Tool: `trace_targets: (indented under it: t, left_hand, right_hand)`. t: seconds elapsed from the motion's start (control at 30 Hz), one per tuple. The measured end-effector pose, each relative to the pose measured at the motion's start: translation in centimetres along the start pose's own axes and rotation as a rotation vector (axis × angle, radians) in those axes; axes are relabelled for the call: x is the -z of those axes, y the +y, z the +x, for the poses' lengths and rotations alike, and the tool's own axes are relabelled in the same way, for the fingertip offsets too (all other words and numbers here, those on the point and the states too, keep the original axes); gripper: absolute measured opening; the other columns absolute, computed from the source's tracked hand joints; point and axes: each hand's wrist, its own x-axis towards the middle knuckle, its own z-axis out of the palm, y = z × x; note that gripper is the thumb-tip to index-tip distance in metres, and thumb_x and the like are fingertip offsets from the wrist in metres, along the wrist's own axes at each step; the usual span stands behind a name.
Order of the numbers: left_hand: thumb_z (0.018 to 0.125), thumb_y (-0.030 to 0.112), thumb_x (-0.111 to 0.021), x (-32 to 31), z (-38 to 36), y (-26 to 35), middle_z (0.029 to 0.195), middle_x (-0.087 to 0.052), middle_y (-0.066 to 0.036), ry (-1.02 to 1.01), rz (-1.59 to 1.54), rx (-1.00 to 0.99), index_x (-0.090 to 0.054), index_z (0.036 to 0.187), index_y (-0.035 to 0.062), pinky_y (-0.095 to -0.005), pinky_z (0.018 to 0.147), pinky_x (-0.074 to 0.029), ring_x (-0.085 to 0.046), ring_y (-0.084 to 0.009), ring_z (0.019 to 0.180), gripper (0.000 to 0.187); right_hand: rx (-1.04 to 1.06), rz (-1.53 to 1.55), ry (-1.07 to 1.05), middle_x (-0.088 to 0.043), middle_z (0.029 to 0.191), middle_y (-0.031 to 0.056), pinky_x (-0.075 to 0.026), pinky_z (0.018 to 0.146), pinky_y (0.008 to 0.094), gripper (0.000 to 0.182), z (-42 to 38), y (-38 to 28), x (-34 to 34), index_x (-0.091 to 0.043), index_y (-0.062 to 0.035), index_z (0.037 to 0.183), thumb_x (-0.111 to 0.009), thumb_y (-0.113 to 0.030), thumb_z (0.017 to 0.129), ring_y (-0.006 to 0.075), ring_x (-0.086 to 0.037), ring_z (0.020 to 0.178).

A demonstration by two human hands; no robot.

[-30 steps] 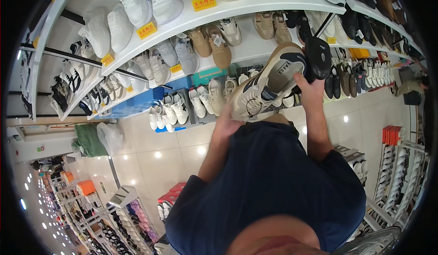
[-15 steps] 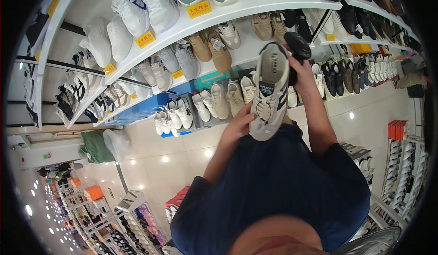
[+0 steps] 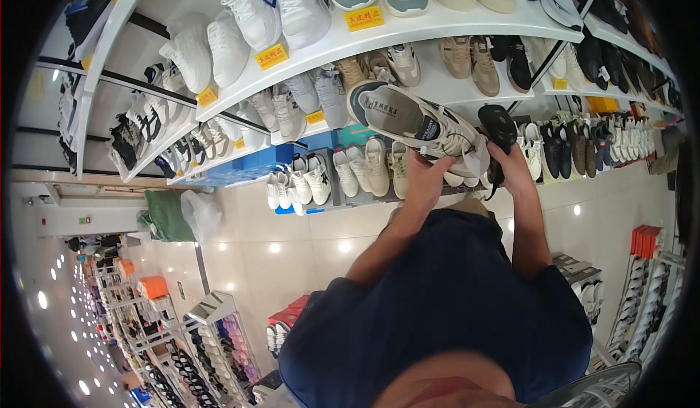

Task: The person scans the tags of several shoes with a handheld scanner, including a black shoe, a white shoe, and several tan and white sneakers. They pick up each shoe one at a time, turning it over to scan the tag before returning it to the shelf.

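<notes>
A beige and white sneaker [image 3: 397, 116] with dark stripes and a dark tongue label is in my left hand [image 3: 429, 177], gripped near the toe. Its heel points to the upper left and its opening faces me. My right hand [image 3: 512, 166] is closed around a black handheld device [image 3: 498, 125] that looks like a barcode scanner, with its rounded head on top. Between the hands, by the sneaker's toe, a small white tag or piece of paper [image 3: 477, 161] shows. What it is fixed to, I cannot make out.
White shelves [image 3: 408, 32] of sneakers with yellow price cards [image 3: 364, 19] curve across the front. Below stands a low row of light shoes [image 3: 357, 171]. A green bag [image 3: 168, 215] lies on the tiled floor [image 3: 292, 262] at left; more shoe racks [image 3: 211, 342] stand behind.
The sneaker has turned from upright to lying slantwise, heel toward the upper left. My left hand has shifted right along it, and my right hand has lowered the black device beside the toe.
</notes>
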Motion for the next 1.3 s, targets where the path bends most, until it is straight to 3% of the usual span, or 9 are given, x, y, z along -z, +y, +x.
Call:
trace_targets:
  t: [0.07,0.1,0.13,0.2,0.3,0.67,0.93,1.13,1.3]
  left_hand:
    - [0.078,-0.012,-0.07,-0.8,-0.1,0.5,0.125,-0.059,-0.011,0.002,0.057,-0.015,-0.046,0.129,0.0014,-0.0344,0.098,-0.051,-0.062,-0.0199,0.111,0.058]
    - [0.079,-0.013,-0.067,-1.3,-0.4,0.6,0.124,-0.059,-0.012,0.035,0.077,-0.041,-0.046,0.129,0.0004,-0.0346,0.098,-0.052,-0.062,-0.0206,0.111,0.056]
    - [0.08,-0.015,-0.065,-1.5,-0.5,0.6,0.123,-0.06,-0.012,0.067,0.097,-0.067,-0.046,0.129,-0.0007,-0.0348,0.097,-0.052,-0.062,-0.0212,0.111,0.054]
    - [0.08,-0.015,-0.065,-1.5,-0.4,0.5,0.123,-0.059,-0.012,0.07,0.111,-0.079,-0.045,0.129,-0.0002,-0.0346,0.097,-0.052,-0.062,-0.0213,0.111,0.055]
    - [0.079,-0.013,-0.068,-1.2,-0.3,0.6,0.125,-0.058,-0.012,0.054,0.115,-0.088,-0.044,0.131,0.0001,-0.0347,0.099,-0.051,-0.061,-0.0213,0.113,0.059]
    - [0.076,-0.015,-0.059,1.2,-0.6,1.9,0.126,-0.058,-0.012,0.074,0.211,-0.044,-0.047,0.132,-0.001,-0.0327,0.1,-0.047,-0.06,-0.0208,0.114,0.058]
    - [0.076,-0.011,-0.069,2.4,0.1,1.9,0.108,-0.067,-0.011,0.072,0.355,0.03,-0.057,0.117,-0.0027,-0.0298,0.082,-0.057,-0.068,-0.0177,0.092,0.043]
    - [0.077,-0.008,-0.07,0.7,0.0,2.1,0.109,-0.066,-0.011,0.12,0.22,-0.158,-0.056,0.118,-0.003,-0.0296,0.084,-0.056,-0.067,-0.0178,0.095,0.044]
    - [0.078,-0.005,-0.071,1.8,0.0,1.5,0.114,-0.064,-0.012,0.068,0.164,-0.091,-0.052,0.124,-0.0025,-0.03,0.086,-0.055,-0.065,-0.0182,0.1,0.049]
  right_hand:
    - [0.062,0.32,-0.038,-0.066,0.116,0.0054,-0.048,0.056,0.0239,0.045,-1.1,-0.4,-1.6,-0.056,-0.0025,0.132,-0.069,-0.011,0.09,0.0074,-0.058,0.075]
    - [0.114,0.358,-0.072,-0.062,0.128,0.0065,-0.054,0.072,0.0263,0.049,-0.6,0.4,-1.8,-0.052,-0.003,0.138,-0.066,-0.005,0.091,0.0114,-0.061,0.093]
    - [0.114,0.358,-0.071,-0.062,0.128,0.0065,-0.054,0.072,0.0263,0.049,-0.3,0.9,-1.9,-0.052,-0.003,0.138,-0.066,-0.005,0.091,0.0114,-0.061,0.093]
    - [0.161,0.423,-0.089,-0.058,0.136,0.0082,-0.05,0.094,0.0314,0.053,-0.1,1.5,-2.0,-0.048,-0.004,0.142,-0.065,-0.003,0.091,0.0166,-0.058,0.115]
    - [0.14,0.476,-0.096,-0.055,0.139,0.0094,-0.041,0.108,0.0349,0.056,0.2,1.5,-2.2,-0.046,-0.0039,0.144,-0.064,-0.001,0.091,0.0209,-0.053,0.126]
    - [0.162,0.462,-0.133,-0.051,0.144,0.0074,-0.042,0.105,0.0318,0.068,1.6,1.7,-1.7,-0.042,-0.0076,0.147,-0.066,0.003,0.084,0.0185,-0.052,0.124]
    - [0.231,0.469,-0.265,-0.046,0.15,0.0082,-0.041,0.108,0.0343,0.079,1.2,0.4,-1.3,-0.038,-0.0059,0.15,-0.065,0.007,0.077,0.0205,-0.049,0.13]
    - [0.193,0.485,-0.299,-0.045,0.151,0.0097,-0.037,0.112,0.036,0.08,1.1,1.0,-0.6,-0.038,-0.0037,0.15,-0.066,0.007,0.075,0.023,-0.045,0.136]
    - [0.196,0.496,-0.291,-0.043,0.151,0.011,-0.036,0.113,0.0364,0.081,0.7,0.6,-1.0,-0.037,-0.0036,0.15,-0.065,0.005,0.075,0.0238,-0.044,0.136]
